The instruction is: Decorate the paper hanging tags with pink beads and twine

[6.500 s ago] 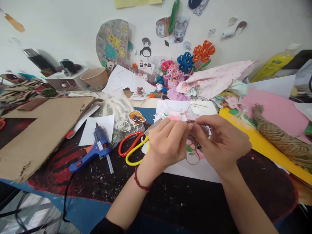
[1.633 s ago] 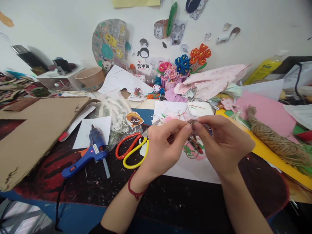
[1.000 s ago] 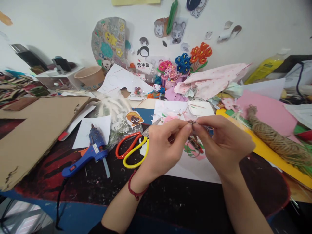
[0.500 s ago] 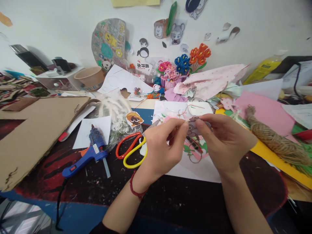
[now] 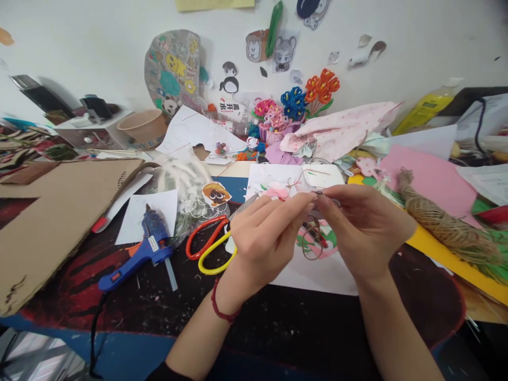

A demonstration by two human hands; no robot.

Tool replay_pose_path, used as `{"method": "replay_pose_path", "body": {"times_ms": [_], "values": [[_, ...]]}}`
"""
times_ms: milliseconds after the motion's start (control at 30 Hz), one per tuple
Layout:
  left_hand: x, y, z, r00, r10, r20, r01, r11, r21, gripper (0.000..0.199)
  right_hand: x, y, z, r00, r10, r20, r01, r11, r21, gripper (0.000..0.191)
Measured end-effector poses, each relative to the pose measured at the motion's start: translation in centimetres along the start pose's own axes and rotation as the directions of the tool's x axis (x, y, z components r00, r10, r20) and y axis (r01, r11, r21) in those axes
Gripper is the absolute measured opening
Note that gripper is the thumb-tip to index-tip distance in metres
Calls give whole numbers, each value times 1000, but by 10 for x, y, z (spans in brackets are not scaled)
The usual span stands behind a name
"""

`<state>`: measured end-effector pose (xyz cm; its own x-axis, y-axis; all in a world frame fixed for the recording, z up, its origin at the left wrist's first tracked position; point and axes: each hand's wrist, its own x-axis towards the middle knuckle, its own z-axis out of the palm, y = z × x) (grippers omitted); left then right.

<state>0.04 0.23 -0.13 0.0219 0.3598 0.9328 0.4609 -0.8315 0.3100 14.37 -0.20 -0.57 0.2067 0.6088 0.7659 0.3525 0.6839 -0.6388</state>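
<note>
Between my hands is a small grey cartoon cutout (image 5: pixel 318 212), mostly hidden by the fingers. My right hand (image 5: pixel 363 233) pinches it between thumb and fingers. My left hand (image 5: pixel 264 243) is closed too, its fingertips pressed together at the cutout's upper edge by the right thumb; what they grip is hidden. A thin brown cord (image 5: pixel 304 248) dangles in a loop below. Under the hands lies white paper (image 5: pixel 313 278) with pink and green scraps. Scissors (image 5: pixel 202 248) with one red and one yellow handle lie beside my left hand, their blades partly covered.
A blue glue gun (image 5: pixel 153 243) lies on white paper at left, near a large cardboard piece (image 5: pixel 79 206). A plastic bag (image 5: pixel 186 180) sits behind it. Twine (image 5: pixel 444 217) and yellow card (image 5: pixel 428 248) are at right. Beaded flowers (image 5: pixel 293 106) stand at the back.
My left fingers have moved right and closed over the cutout's edge, hiding more of it. The right hand keeps its hold. The view has shifted slightly.
</note>
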Motion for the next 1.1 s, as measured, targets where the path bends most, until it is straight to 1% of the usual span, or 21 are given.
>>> {"method": "replay_pose_path", "body": {"times_ms": [167,233,367,500,667,800,1033,1100], "values": [[0,0,-1,1000,-18,22,19,1000,-9,16,1,1,0,999,-54,-4,54,999,-6,24],[0,0,-1,1000,-10,23,10,1000,-6,15,1,1,1,998,-57,-9,57,998,-21,22],[-1,-1,-2,998,52,32,-53,998,15,16,1,1,1,998,-58,-21,57,997,-47,19],[-2,-1,-4,994,94,61,-96,995,28,18,1,0,1,998,-52,-25,52,998,-25,23],[-2,0,-5,996,89,33,-90,996,28,22,1,-1,0,997,-72,-24,72,997,-30,22],[-3,-1,-4,996,82,33,-83,996,22,24,2,-1,0,996,-86,-19,85,996,-34,21],[-3,-1,-4,991,124,40,-127,989,76,22,2,0,1,996,-92,-19,91,995,-35,21],[-3,1,-5,993,110,30,-112,991,73,18,1,1,1,996,-89,-21,88,994,-59,19]]}}
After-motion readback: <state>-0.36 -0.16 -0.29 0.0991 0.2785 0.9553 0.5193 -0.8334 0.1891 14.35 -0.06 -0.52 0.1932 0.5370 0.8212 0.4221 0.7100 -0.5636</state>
